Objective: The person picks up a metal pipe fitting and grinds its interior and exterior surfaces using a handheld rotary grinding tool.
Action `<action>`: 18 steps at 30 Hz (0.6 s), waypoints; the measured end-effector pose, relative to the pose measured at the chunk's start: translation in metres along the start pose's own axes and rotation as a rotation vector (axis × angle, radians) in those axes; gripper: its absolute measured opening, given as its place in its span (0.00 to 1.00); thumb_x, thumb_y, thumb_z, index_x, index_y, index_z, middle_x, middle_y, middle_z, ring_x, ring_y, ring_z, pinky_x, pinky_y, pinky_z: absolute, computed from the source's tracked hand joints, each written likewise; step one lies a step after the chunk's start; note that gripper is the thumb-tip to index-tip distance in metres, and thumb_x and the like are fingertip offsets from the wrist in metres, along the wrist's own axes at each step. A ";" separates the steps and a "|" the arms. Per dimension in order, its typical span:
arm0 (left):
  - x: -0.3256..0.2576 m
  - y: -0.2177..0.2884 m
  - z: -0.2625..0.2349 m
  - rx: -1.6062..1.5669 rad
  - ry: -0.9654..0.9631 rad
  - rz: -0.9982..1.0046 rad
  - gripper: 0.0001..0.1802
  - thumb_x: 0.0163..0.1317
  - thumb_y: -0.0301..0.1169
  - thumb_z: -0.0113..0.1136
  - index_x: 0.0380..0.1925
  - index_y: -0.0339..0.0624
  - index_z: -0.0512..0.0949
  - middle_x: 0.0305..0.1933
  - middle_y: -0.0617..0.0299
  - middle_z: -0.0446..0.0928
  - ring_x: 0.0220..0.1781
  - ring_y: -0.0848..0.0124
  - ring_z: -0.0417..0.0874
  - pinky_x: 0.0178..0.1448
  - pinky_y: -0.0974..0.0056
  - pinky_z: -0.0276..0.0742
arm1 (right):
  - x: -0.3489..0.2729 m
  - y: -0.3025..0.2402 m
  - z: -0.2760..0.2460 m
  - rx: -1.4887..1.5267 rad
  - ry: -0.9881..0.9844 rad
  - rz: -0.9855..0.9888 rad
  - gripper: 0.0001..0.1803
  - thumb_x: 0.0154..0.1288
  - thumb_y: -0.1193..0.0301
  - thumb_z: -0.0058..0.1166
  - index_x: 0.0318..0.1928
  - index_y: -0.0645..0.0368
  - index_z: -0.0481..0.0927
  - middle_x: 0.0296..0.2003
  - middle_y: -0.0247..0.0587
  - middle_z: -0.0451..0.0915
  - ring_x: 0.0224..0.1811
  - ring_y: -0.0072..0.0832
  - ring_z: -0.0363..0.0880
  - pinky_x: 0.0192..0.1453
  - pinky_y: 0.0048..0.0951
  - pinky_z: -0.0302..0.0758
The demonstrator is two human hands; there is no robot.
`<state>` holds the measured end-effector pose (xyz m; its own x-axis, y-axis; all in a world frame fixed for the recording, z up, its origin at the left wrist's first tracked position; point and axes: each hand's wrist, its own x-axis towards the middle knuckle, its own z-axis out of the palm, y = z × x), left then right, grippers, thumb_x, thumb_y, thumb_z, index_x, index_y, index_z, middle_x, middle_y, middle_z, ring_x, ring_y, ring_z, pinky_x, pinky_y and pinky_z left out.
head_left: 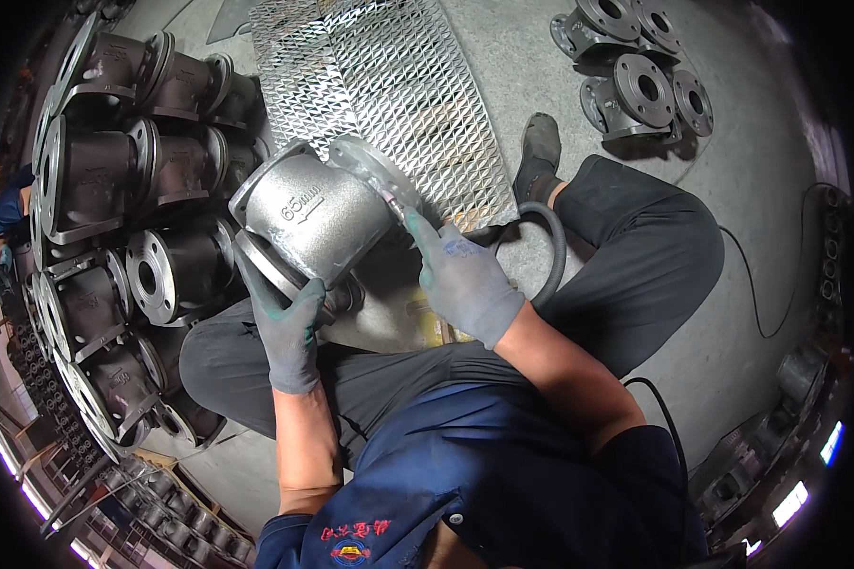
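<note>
A grey cast-metal valve body (318,213) with raised markings and flanges lies tilted in front of me, above my crossed legs. My left hand (289,327), in a grey and green glove, grips the lower left flange (270,266) with its thumb on the near side. On the other side my right hand (467,283), gloved alike, is closed round a slim tool (396,204) whose metal tip meets the upper right flange (370,166). Most of the tool is hidden by the fingers. A thick dark hose (555,251) loops beside this hand.
Stacked valve bodies (95,180) rise close on my left. A ridged metal sheet (389,85) lies on the floor ahead. More flanged castings (636,95) stand at the far right. A thin black cable (754,294) runs over the floor. Another person (11,209) is at the far left.
</note>
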<state>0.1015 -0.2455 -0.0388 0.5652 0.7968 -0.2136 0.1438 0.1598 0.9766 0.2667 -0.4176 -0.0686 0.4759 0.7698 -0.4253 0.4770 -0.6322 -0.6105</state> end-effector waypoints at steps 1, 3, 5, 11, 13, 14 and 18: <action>-0.001 0.000 -0.002 0.008 -0.008 -0.032 0.59 0.59 0.18 0.64 0.91 0.37 0.48 0.85 0.50 0.63 0.79 0.63 0.73 0.79 0.59 0.73 | 0.002 -0.001 0.001 -0.001 -0.001 -0.002 0.41 0.76 0.72 0.55 0.86 0.50 0.60 0.49 0.63 0.82 0.46 0.60 0.89 0.51 0.58 0.87; -0.001 -0.001 -0.001 -0.034 -0.011 -0.024 0.60 0.60 0.18 0.65 0.91 0.38 0.47 0.86 0.50 0.62 0.79 0.62 0.74 0.79 0.57 0.74 | 0.008 -0.001 0.004 0.012 0.051 -0.022 0.41 0.75 0.71 0.56 0.86 0.50 0.60 0.49 0.64 0.82 0.46 0.61 0.89 0.51 0.58 0.87; -0.001 -0.001 0.000 -0.077 -0.022 -0.026 0.61 0.62 0.18 0.67 0.92 0.41 0.45 0.87 0.51 0.61 0.78 0.61 0.74 0.79 0.54 0.75 | 0.008 0.004 0.011 0.025 0.081 -0.048 0.40 0.75 0.71 0.56 0.85 0.50 0.61 0.49 0.64 0.82 0.46 0.61 0.88 0.51 0.58 0.87; 0.000 0.003 0.003 -0.033 -0.017 -0.008 0.62 0.61 0.18 0.69 0.92 0.40 0.44 0.88 0.52 0.60 0.80 0.62 0.72 0.80 0.58 0.74 | 0.002 0.016 0.001 0.044 -0.002 -0.054 0.42 0.73 0.74 0.57 0.85 0.49 0.62 0.51 0.60 0.83 0.48 0.58 0.88 0.54 0.55 0.86; 0.000 0.003 0.002 -0.025 -0.011 -0.014 0.62 0.60 0.18 0.69 0.92 0.40 0.44 0.88 0.52 0.60 0.80 0.62 0.72 0.80 0.58 0.73 | 0.006 0.019 -0.007 0.010 -0.012 -0.082 0.41 0.73 0.74 0.56 0.85 0.49 0.62 0.51 0.60 0.83 0.48 0.58 0.88 0.54 0.54 0.86; 0.001 0.003 0.002 -0.019 -0.006 -0.017 0.63 0.60 0.18 0.69 0.92 0.39 0.45 0.88 0.52 0.60 0.81 0.62 0.71 0.80 0.59 0.73 | 0.010 0.021 -0.010 -0.025 -0.019 -0.110 0.41 0.73 0.74 0.56 0.85 0.49 0.62 0.51 0.60 0.83 0.48 0.57 0.88 0.54 0.54 0.86; 0.003 0.001 0.003 -0.012 -0.007 -0.018 0.63 0.60 0.19 0.69 0.92 0.39 0.44 0.89 0.52 0.58 0.81 0.62 0.71 0.80 0.60 0.73 | 0.023 0.035 -0.006 -0.010 -0.019 -0.164 0.41 0.75 0.74 0.55 0.86 0.46 0.61 0.50 0.62 0.83 0.49 0.58 0.87 0.59 0.56 0.84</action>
<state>0.1063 -0.2445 -0.0386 0.5683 0.7897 -0.2313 0.1441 0.1812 0.9728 0.2985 -0.4223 -0.0955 0.3766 0.8644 -0.3333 0.5546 -0.4985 -0.6662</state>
